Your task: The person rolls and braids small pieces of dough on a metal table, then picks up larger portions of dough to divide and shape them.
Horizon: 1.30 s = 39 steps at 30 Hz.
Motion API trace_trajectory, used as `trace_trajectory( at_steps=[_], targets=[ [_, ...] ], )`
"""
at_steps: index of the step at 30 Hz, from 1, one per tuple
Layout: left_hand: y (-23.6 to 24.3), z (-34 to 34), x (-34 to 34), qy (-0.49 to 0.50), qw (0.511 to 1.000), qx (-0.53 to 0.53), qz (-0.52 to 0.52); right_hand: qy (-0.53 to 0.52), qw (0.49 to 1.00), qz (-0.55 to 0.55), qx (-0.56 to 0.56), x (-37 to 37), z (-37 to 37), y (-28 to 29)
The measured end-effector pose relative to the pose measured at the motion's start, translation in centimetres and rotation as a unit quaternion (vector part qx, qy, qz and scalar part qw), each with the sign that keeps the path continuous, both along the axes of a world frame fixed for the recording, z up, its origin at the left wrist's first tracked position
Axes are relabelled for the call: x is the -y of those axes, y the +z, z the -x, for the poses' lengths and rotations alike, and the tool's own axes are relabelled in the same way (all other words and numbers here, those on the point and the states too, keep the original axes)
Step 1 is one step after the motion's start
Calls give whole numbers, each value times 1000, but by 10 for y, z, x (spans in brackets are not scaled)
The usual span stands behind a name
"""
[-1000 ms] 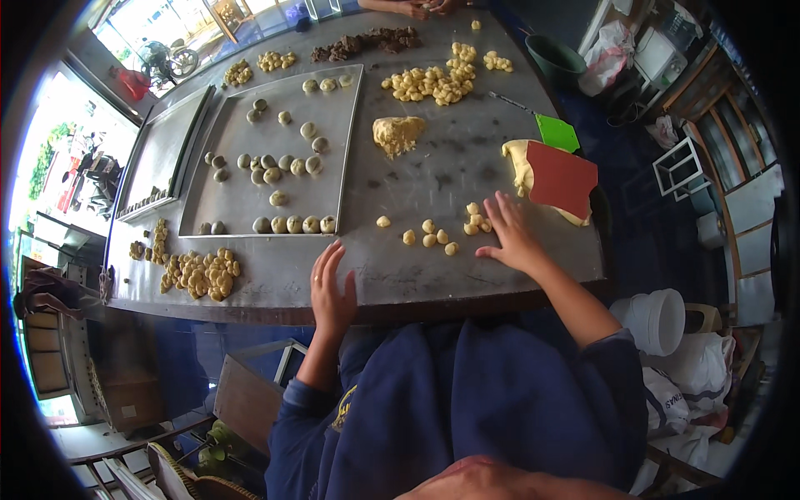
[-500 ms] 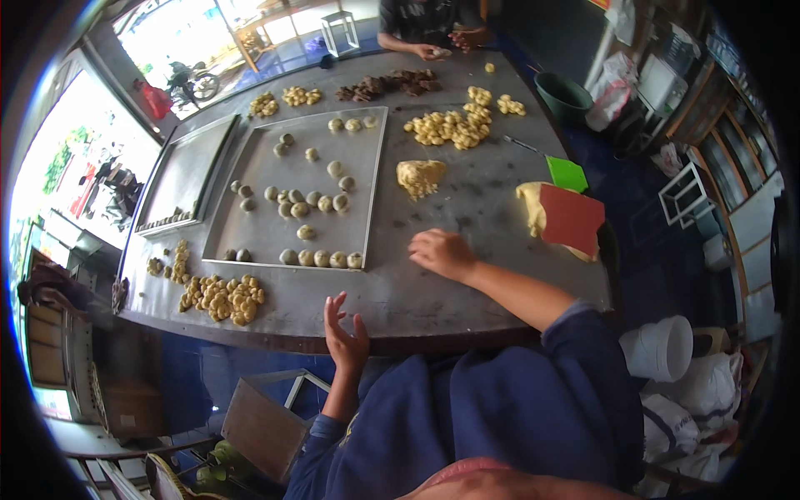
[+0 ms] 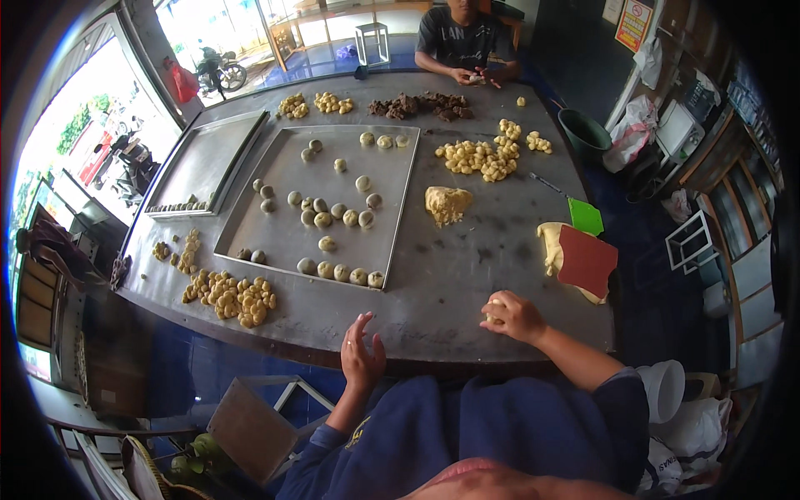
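Observation:
My right hand point(image 3: 514, 317) is closed round a small lump of pale yellow dough point(image 3: 494, 311), just over the near part of the metal table point(image 3: 433, 321). At the table's near edge my left hand point(image 3: 362, 358) is raised, fingers apart, with nothing in it. A bigger lump of crumbly dough point(image 3: 447, 206) sits beyond my right hand. Left of that lies a large metal tray point(image 3: 275, 196) with several round dough balls point(image 3: 323, 219) scattered in it and a row along its near side. A heap of small yellow dough pieces point(image 3: 229, 297) is at the near left.
A red sheet point(image 3: 587, 257) covers dough at the right, beside a green spatula point(image 3: 586, 217). Farther off are yellow dough pieces point(image 3: 482, 157), brown lumps point(image 3: 421, 106) and another tray point(image 3: 208, 162). Across the table a person point(image 3: 467, 50) handles something small. A green tub point(image 3: 585, 133) stands right.
My right hand has drawn back toward the near edge and to the right, and a dough lump now shows in it. My left hand stays raised and open. The whole view has shifted slightly.

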<state>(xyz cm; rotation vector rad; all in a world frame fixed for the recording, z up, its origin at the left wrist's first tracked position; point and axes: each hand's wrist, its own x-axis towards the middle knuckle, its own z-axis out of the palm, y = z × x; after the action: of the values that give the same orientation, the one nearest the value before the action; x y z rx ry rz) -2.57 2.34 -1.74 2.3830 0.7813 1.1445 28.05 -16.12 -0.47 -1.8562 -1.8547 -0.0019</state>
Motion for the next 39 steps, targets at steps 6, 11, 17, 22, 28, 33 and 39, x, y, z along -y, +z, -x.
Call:
trace_trajectory(
  at_steps=[6,11,17,22,28,33,39],
  targets=[
    [4,0,-1,8,1000,-12,6,-121,627,28,-769,-11,-21,24],
    [3,0,-1,10,999,-40,-10,-43,441,161,-882,-16,14,46],
    [-1,-1,-1,7,999,-37,-13,27,497,493,-714,-40,30,27],
    [0,5,1,28,999,-40,-11,102,612,522,-585,-172,3,69],
    [2,0,1,33,999,-25,-10,46,814,22,-579,-367,-66,180],
    [-2,1,-1,30,999,-15,-21,64,958,-9,-279,-344,-88,148],
    [-10,0,-3,15,1000,-13,-12,-102,925,351,101,-152,-100,125]
  ],
)
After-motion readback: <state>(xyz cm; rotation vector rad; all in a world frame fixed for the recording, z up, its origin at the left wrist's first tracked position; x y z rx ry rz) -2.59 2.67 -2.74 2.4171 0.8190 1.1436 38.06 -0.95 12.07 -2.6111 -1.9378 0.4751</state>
